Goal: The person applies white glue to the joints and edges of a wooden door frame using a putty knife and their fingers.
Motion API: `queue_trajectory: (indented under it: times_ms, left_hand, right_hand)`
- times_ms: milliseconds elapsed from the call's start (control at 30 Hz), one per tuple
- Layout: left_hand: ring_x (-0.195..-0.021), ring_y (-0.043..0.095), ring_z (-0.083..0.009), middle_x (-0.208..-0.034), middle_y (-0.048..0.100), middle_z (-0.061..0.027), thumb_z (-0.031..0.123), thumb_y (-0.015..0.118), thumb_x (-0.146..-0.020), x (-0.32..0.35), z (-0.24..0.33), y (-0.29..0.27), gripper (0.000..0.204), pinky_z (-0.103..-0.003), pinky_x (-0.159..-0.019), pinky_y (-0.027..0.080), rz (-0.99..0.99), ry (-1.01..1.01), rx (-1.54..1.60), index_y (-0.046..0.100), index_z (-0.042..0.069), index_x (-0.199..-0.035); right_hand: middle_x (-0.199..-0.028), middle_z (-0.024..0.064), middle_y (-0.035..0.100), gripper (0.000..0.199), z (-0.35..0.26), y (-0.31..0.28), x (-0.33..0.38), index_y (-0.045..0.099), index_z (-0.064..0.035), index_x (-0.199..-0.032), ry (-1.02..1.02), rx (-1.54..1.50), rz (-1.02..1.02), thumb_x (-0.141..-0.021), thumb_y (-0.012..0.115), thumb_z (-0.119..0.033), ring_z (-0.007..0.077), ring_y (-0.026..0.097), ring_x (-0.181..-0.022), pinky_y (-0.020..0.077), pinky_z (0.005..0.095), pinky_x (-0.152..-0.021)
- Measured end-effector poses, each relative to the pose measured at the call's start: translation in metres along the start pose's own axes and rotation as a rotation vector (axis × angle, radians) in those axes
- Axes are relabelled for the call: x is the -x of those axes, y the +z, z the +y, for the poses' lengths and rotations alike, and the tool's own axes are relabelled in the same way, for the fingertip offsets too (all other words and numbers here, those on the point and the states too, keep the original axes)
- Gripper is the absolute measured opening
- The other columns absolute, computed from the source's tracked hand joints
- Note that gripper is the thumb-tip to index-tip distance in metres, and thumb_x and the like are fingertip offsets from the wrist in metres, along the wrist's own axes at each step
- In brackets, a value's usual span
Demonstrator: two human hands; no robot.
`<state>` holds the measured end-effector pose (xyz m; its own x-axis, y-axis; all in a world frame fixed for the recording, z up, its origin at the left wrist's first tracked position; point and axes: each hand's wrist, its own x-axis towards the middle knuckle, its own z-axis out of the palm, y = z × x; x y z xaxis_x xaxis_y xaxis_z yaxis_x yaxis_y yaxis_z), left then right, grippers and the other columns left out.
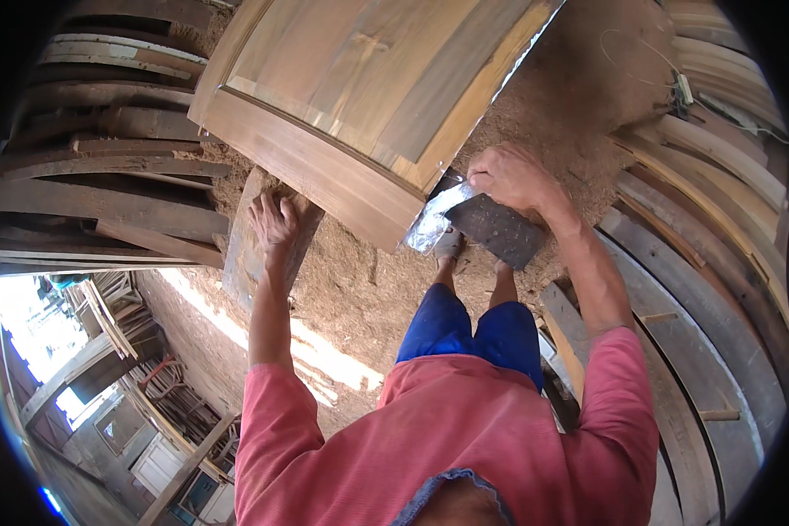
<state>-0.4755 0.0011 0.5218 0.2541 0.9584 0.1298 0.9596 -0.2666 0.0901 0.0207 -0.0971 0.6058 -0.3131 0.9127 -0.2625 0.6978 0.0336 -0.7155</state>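
A wooden panel door lies in front of me, its near corner pointing toward my legs. My left hand rests on a worn wooden plank beside the door's near end, fingers spread and gripping nothing. Beside the door's right corner, my right hand is closed, its fingers curled downward; what they hold is hidden. Just below those fingers, a bright silvery, shiny patch runs against the door's corner. A dark, rough flat piece sits beneath my right hand, above my feet.
Sawdust and shavings cover the ground. Stacked boards line the left side, and more long planks curve along the right. A cable with a pale fitting hangs at the upper right. Timber frames stand at the lower left.
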Motion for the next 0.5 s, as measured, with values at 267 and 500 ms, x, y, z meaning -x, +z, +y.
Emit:
queue_trajectory:
  times_ms: [267,500]
  left_hand:
    - [-0.115,0.050,-0.0437,-0.119,0.058,-0.0244,0.038,0.050,-0.095,-0.003,0.002,0.003,0.044,-0.058,-0.104,0.035,-0.022,-0.043,-0.015,0.057,0.007,-0.126]
    - [-0.115,0.050,-0.0428,-0.123,0.059,-0.0227,0.037,0.051,-0.095,0.006,-0.005,0.002,0.045,-0.056,-0.103,0.036,-0.031,-0.064,-0.050,0.057,0.007,-0.128]
  right_hand:
    - [-0.080,0.0193,0.069,0.026,-0.012,0.046,0.049,0.072,-0.0042,-0.092,0.146,-0.081,0.064,-0.092,0.058,-0.026,0.0387,0.069,-0.077,0.0526,0.0476,-0.072]
    - [-0.076,0.0126,0.070,0.025,-0.054,0.097,0.110,0.071,-0.0016,-0.094,0.197,-0.563,-0.025,-0.093,0.063,-0.025,0.0237,0.068,-0.070,0.0521,0.0384,-0.066]
